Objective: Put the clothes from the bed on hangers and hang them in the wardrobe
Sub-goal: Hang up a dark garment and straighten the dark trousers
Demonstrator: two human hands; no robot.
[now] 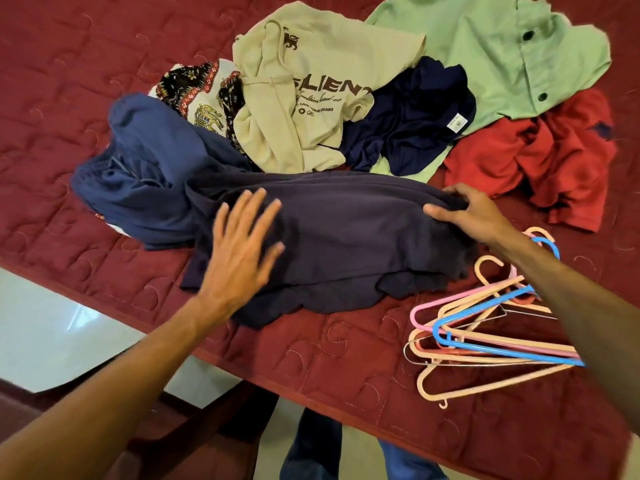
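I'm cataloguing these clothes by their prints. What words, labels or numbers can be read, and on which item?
"SLIEN": large dark letters on the beige hoodie, cut off by folds.
"LIVE YOUR DREAMS": small line lower on the same hoodie.
Cursive line between those two: too blurred to read.
White tag on the navy garment: too small to read.

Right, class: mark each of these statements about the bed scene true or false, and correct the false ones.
1. The right hand pinches the dark navy garment. True.
2. The pile of plastic hangers lies left of the dark navy garment. False: it lies to its right.
3. The left hand is spread open over the dark navy garment. True.
4. The light green buttoned shirt already hangs on a hanger. False: it lies flat on the maroon quilted bedspread.
5. The beige printed hoodie lies beyond the dark navy garment. True.
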